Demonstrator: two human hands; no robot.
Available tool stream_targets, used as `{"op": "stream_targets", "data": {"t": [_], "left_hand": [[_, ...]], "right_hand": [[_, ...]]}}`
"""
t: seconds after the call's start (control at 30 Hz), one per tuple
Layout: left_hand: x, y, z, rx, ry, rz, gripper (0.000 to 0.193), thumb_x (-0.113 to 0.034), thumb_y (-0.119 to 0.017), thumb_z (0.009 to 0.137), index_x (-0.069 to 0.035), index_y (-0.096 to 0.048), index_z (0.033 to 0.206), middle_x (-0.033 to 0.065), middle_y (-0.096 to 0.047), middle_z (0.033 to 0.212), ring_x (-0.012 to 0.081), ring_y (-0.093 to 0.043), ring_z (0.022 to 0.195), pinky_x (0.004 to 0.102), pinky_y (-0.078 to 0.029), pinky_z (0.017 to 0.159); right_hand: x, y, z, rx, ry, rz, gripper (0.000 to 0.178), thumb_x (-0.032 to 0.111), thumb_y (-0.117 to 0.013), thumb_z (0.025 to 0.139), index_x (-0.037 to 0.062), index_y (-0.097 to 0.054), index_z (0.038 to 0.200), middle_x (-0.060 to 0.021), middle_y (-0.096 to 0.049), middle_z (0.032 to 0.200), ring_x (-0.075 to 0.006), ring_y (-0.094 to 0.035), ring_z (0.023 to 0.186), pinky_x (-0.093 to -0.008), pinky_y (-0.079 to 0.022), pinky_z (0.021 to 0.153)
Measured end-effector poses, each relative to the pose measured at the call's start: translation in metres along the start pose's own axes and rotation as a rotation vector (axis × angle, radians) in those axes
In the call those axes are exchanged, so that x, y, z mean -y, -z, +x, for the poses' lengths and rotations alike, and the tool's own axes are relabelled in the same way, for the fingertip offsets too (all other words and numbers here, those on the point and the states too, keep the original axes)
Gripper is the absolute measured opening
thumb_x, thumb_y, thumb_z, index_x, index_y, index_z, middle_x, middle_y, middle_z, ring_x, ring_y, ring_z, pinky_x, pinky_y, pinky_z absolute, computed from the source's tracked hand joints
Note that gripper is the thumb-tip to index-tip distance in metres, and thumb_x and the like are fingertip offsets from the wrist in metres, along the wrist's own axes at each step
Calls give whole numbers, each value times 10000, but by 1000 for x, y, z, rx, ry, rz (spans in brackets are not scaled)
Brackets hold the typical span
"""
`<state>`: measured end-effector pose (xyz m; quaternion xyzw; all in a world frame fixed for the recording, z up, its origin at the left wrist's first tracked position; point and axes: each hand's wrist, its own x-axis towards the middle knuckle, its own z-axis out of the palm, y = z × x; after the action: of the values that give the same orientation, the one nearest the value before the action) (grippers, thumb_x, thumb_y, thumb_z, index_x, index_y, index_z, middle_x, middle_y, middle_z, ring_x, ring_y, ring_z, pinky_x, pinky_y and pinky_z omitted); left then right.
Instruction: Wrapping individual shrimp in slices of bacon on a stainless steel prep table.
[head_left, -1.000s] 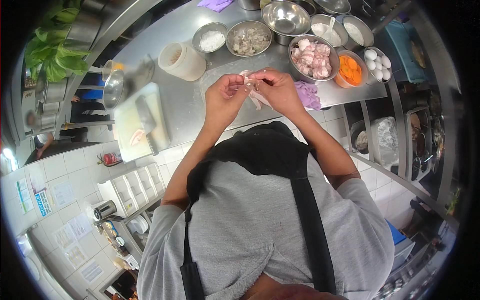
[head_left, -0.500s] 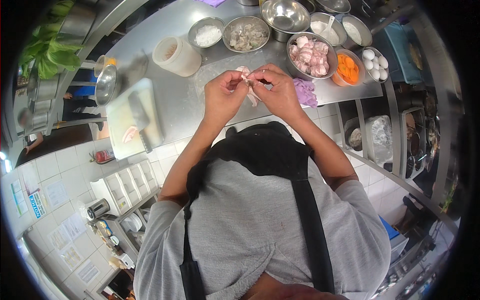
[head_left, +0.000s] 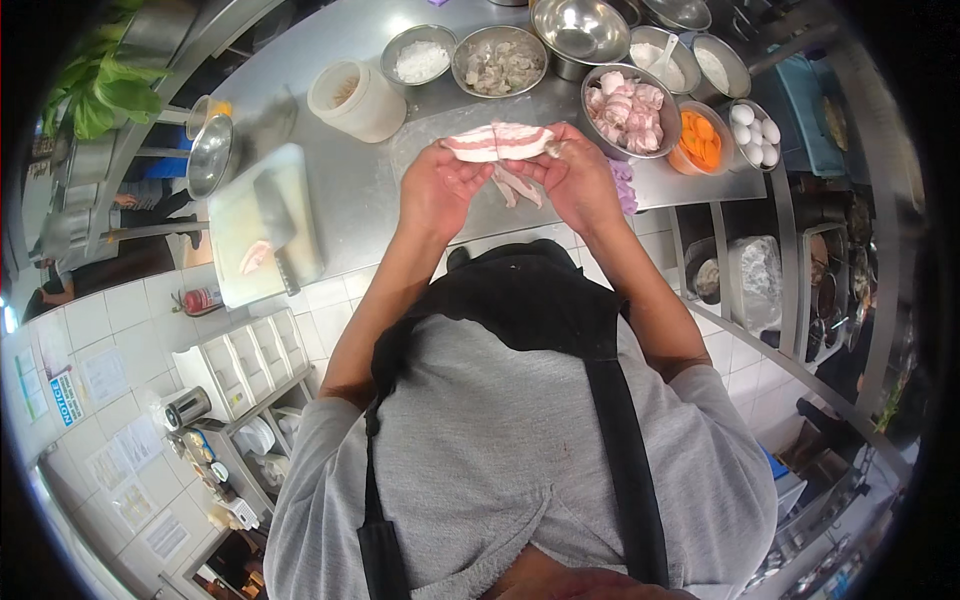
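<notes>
A pale strip of sliced pork belly [head_left: 490, 143], streaked pink and white, is stretched sideways between my two hands above the steel table. My left hand [head_left: 437, 190] pinches its left end, and my right hand [head_left: 580, 180] grips the right end. By my right fingertips there is a small greyish bit that I cannot make out clearly. Below the strip, more pork slices [head_left: 517, 187] lie near the table's front edge. Beyond my right hand stands a steel bowl of rolled pork pieces [head_left: 632, 112], with a purple cloth [head_left: 622, 187] just in front of it.
At left, a cleaver [head_left: 272, 215] and a pork piece [head_left: 256, 257] lie on a white cutting board [head_left: 235, 205]. A white tub of thin sticks [head_left: 365, 118] stands ahead, near bowls of white powder [head_left: 420, 62] and greyish pieces [head_left: 497, 65]. Carrot slices [head_left: 700, 140] and eggs [head_left: 757, 133] are at right.
My hands have moved apart, from fingertips working close together on a bunched slice to holding a strip spread flat between them. The table's contents stay as they were.
</notes>
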<state>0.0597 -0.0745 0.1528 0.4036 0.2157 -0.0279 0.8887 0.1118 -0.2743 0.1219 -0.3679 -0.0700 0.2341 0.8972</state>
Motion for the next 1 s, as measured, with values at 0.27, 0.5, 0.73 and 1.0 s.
{"op": "stream_targets", "data": {"t": [0.27, 0.5, 0.73, 1.0], "left_hand": [[-18, 24, 6, -321, 136, -473, 405, -166, -276, 1030, 26, -491, 1313, 223, -474, 1489, 384, -427, 1424, 541, -379, 1183], [-39, 81, 5, -342, 30, -336, 410, -239, -311, 1065, 2, -505, 1334, 174, -608, 1368, 339, -577, 1302, 511, -418, 1148], [-53, 87, -10, -218, -132, 104, 292, -185, -589, 1023, -32, -533, 1265, 157, -697, 1210, 300, -699, 1119, 445, -524, 1021], [-63, 52, -34, -78, -232, 294, 233, -144, -578, 1025, -38, -545, 1230, 192, -714, 1173, 292, -730, 1048, 414, -576, 923]], "right_hand": [[21, 33, 3, 65, -88, 441, 360, 199, -556, 936, 9, -595, 1239, -241, -660, 1311, -446, -612, 1260, -665, -390, 1149], [65, 33, -6, 69, -20, 364, 544, 252, -535, 955, 1, -485, 1434, -251, -575, 1433, -473, -552, 1331, -653, -406, 1143], [49, 58, 13, -114, 52, -143, 299, 156, -466, 1022, -12, -503, 1266, -253, -638, 1278, -412, -656, 1187, -532, -571, 993], [-2, 75, 30, -258, -103, -227, 277, 198, -344, 1097, 6, -480, 1244, -222, -655, 1205, -350, -691, 1100, -448, -600, 905]]}}
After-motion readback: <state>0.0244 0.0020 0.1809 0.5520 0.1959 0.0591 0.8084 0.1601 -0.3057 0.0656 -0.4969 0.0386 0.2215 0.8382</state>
